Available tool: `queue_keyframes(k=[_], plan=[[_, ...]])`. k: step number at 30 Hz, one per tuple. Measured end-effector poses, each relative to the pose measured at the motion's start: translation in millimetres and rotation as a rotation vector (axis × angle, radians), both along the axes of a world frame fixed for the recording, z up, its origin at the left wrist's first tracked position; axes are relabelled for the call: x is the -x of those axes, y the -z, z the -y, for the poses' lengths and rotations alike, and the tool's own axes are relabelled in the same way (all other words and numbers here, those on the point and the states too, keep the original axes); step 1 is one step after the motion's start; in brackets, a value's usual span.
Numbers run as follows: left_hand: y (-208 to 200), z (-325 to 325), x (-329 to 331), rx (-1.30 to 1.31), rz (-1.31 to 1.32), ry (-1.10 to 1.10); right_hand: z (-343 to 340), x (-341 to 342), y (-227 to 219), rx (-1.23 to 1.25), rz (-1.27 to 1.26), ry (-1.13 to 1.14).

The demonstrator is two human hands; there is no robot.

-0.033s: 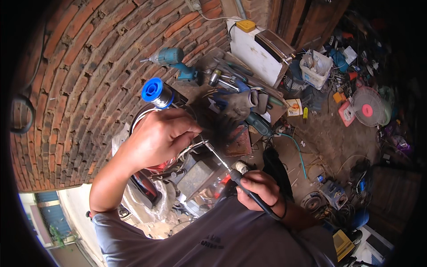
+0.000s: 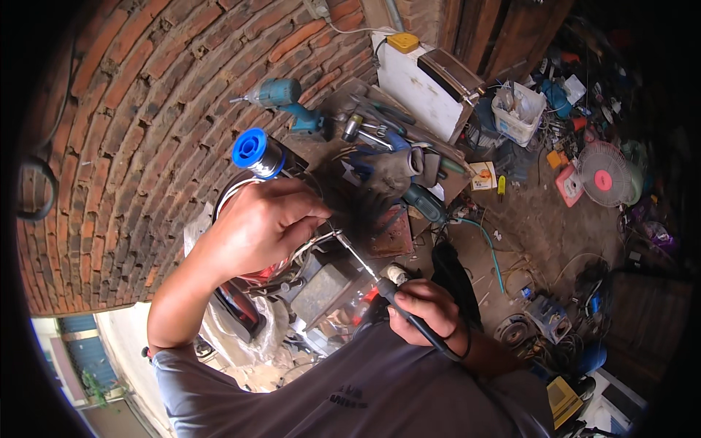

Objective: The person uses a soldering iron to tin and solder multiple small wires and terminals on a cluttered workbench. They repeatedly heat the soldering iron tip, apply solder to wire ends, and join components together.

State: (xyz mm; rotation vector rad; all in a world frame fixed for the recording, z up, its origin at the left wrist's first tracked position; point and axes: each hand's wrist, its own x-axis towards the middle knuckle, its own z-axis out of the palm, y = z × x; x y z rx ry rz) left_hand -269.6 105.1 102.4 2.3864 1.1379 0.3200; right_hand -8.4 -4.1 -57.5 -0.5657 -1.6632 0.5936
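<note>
My right hand (image 2: pixel 429 310) is closed around the dark handle of a soldering iron (image 2: pixel 418 325). Its thin metal shaft points up and left, and its tip meets the end of a pale wire (image 2: pixel 308 245). Just above that tip, my left hand (image 2: pixel 266 223) pinches a thin strand of solder wire (image 2: pixel 330 225), mostly hidden by the fingers. Beyond the left knuckles is a solder spool (image 2: pixel 253 152) with a blue rim and silvery windings. Under the left hand lies a bundle of pale and red wires, partly covered.
A teal cordless drill (image 2: pixel 281 95) stands by the brick wall (image 2: pixel 146 146). A hammer (image 2: pixel 352 128), grey gloves (image 2: pixel 387 175) and a green-handled power tool (image 2: pixel 423 203) crowd the bench. To the right are a fan (image 2: pixel 604 175), a white bin (image 2: pixel 518 113) and scattered parts on the floor.
</note>
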Motion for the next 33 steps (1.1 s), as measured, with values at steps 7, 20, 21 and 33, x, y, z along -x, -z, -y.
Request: queue_keyframes(k=[7,20,21,33], plan=[[0.8,-0.6,-0.8,0.018,-0.016,-0.008,0.5,0.6,1.5,-0.009,0.001,0.015],[2.3,1.2,-1.3,-0.019,-0.027,0.005,0.1,0.9,-2.8,-0.076,0.058,0.029],[1.4,1.6,-1.1,0.009,-0.038,-0.003,0.6,0.8,-2.3,-0.079,0.066,0.03],[1.8,3.3,-0.1,-0.005,-0.044,-0.009,6.4,0.7,-3.9,-0.083,0.16,0.055]])
